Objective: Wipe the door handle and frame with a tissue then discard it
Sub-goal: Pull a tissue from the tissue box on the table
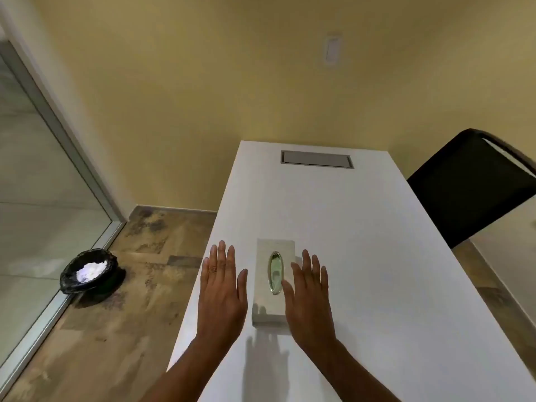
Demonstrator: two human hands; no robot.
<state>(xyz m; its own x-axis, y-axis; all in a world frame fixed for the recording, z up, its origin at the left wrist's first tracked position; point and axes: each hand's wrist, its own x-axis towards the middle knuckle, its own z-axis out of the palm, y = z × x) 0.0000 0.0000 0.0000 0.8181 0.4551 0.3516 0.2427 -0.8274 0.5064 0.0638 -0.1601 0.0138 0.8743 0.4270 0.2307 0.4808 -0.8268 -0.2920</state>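
At the centre bottom of the frame, a person's two bare hands hover palms-down over a smooth white rectangular surface, fingers spread flat and gripping nothing. The left hand sits just left of a pale, box-shaped tissue box; the right hand overlaps the box's right edge, though whether it touches the box cannot be told. The box lies lengthwise, its top cut by a narrow oval slot covered in glossy, greenish-clear film; no tissue shows standing out of it. Soft shadows of the fingers fall on the matte tabletop below the box.

At the lower left of the frame, a round bin lined with a crinkled black plastic bag stands on the mottled brown stone-look floor, with crumpled white paper inside. Beside it, along the left edge, runs a glass door panel in a slim, silvery metal frame.

At the top of the surface, a rectangular brushed-metal hatch is set flush. A black chair back curves in at the right, against a plain yellow wall.
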